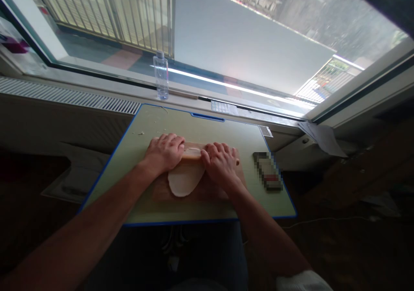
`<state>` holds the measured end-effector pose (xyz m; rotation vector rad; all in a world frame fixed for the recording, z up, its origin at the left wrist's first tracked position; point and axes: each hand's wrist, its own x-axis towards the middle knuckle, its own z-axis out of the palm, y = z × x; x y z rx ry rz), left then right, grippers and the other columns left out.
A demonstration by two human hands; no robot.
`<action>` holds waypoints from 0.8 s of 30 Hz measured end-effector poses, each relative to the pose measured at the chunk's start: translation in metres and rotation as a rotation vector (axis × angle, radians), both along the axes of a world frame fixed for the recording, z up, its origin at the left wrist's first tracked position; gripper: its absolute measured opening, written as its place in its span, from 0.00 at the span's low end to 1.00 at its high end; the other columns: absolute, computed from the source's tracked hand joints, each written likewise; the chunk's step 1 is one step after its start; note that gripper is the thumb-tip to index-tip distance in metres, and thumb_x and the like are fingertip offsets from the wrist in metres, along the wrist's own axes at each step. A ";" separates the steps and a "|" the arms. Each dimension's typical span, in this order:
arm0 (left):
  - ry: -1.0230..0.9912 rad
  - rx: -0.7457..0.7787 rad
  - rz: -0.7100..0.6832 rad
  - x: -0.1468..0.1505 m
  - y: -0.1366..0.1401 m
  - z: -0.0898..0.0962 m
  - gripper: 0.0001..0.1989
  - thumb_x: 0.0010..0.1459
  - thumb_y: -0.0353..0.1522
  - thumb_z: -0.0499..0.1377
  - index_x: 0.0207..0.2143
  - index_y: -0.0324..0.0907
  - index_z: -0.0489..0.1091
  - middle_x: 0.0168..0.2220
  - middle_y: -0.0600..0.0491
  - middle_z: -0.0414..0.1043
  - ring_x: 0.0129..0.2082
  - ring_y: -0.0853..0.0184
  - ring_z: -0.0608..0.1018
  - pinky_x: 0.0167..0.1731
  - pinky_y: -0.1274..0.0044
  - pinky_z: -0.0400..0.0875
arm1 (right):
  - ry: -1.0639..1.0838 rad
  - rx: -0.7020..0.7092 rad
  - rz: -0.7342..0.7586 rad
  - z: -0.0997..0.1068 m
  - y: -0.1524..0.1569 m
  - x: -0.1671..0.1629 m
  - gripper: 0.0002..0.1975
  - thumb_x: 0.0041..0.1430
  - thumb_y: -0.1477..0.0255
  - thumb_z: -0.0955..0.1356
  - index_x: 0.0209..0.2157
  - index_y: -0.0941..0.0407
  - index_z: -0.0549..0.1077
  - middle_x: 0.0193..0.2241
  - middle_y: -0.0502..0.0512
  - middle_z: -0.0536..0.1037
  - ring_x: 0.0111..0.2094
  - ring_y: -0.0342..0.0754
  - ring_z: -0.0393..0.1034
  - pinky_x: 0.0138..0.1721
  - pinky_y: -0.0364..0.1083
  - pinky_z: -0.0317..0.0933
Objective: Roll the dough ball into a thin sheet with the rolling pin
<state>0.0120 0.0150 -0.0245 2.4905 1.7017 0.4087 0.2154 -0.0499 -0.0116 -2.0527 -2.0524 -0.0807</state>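
A wooden rolling pin (192, 157) lies crosswise over a flat, pale sheet of dough (184, 182). My left hand (166, 152) is closed over the pin's left part, hiding that end. Over the right part rests my right hand (221, 161), its fingers curled around the pin, and a short handle tip sticks out beyond it. The dough spreads toward me from under the pin, with a small strip showing on the far side. Beneath it is a wooden board (223, 192), partly covered by my hands and the dough.
The board lies on a small green table (142, 213) with a blue rim. A phone-like object (268, 171), pixelated, lies on its right side. Small crumbs (141, 133) dot the far left. Behind, a clear plastic bottle (161, 76) stands on the windowsill above a radiator (71, 95).
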 end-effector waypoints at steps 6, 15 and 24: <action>-0.019 0.035 0.017 0.000 -0.012 -0.006 0.23 0.72 0.40 0.49 0.63 0.49 0.74 0.66 0.45 0.73 0.64 0.50 0.72 0.65 0.55 0.60 | 0.003 0.001 -0.034 -0.009 -0.010 0.000 0.26 0.78 0.53 0.59 0.66 0.49 0.72 0.69 0.58 0.71 0.71 0.63 0.56 0.71 0.65 0.41; 0.064 -0.038 0.074 0.005 0.022 0.007 0.23 0.72 0.42 0.47 0.50 0.44 0.79 0.54 0.41 0.79 0.57 0.51 0.77 0.55 0.61 0.69 | -0.030 -0.069 -0.025 -0.002 0.040 0.004 0.25 0.77 0.53 0.60 0.65 0.47 0.74 0.67 0.56 0.73 0.68 0.61 0.59 0.68 0.63 0.50; 0.084 -0.077 0.146 0.011 0.048 0.016 0.25 0.71 0.44 0.46 0.48 0.44 0.80 0.52 0.39 0.83 0.56 0.47 0.79 0.55 0.57 0.66 | 0.039 -0.188 -0.032 0.002 0.077 0.009 0.32 0.75 0.45 0.58 0.68 0.45 0.72 0.71 0.56 0.68 0.71 0.62 0.56 0.70 0.65 0.50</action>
